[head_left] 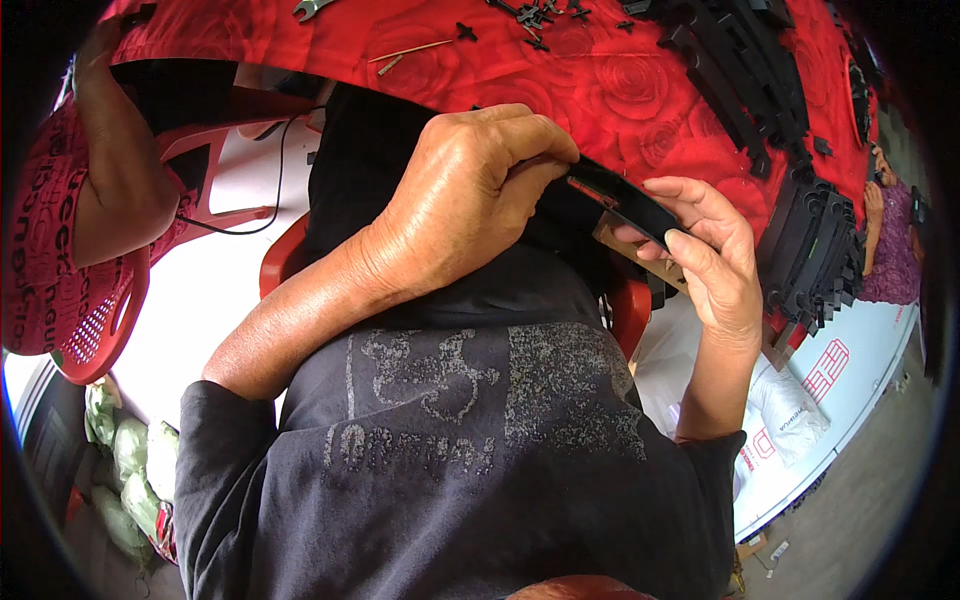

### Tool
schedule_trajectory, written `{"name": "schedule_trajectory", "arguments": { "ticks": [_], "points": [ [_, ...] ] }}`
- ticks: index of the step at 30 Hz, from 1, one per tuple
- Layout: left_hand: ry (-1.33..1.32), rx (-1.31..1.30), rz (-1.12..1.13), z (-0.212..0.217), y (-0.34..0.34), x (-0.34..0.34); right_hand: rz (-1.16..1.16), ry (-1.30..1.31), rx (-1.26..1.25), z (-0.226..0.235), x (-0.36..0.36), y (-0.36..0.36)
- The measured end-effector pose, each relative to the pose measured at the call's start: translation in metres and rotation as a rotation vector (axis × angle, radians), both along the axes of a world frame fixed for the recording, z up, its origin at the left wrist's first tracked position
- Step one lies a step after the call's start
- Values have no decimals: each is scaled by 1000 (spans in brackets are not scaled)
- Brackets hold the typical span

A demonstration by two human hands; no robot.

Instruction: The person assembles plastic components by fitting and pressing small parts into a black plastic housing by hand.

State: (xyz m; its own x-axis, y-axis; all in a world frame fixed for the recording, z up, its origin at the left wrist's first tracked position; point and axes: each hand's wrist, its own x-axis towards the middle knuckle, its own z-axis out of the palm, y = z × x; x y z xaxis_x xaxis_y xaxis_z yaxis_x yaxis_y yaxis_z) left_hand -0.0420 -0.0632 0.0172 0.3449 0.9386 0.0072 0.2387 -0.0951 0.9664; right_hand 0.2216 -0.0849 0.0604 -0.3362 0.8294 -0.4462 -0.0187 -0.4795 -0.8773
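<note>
A narrow, glossy black plastic strip (622, 203) is held slantwise in front of my chest, near the table's edge, with red reflected in its face. At its upper left end, my left hand (470, 195) has thumb and fingers closed; its knuckles cover that end. My right hand (708, 262) grips the lower right end between the thumb and the fingers beyond. Past the strip lies the red rose-patterned tablecloth (640, 90).
Long black plastic parts (735, 75) lie in rows at the table's right, with a black stack (812, 245) nearer. A wrench (312, 8), thin wooden stick (410, 50) and small black pieces (530, 18) are at the back. Another person's arm (125, 170) is left, by a red chair (110, 320).
</note>
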Motion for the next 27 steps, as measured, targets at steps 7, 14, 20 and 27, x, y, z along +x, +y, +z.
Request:
{"name": "schedule_trajectory", "arguments": {
  "ticks": [7, 14, 20, 27],
  "points": [
    [6, 69, -64, 2, -1, 4, 181, -203, -49, 10, -4, 18],
    [26, 135, -27, 1, 3, 4, 166, -353, -85, 16, -19, 30],
    [18, 71, 13, 4, 2, 3, 213, -292, -41, 12, -26, 33],
    [41, 100, -35, 7, 7, -2, 234, -363, -74, 9, -33, 35]
  ]
}}
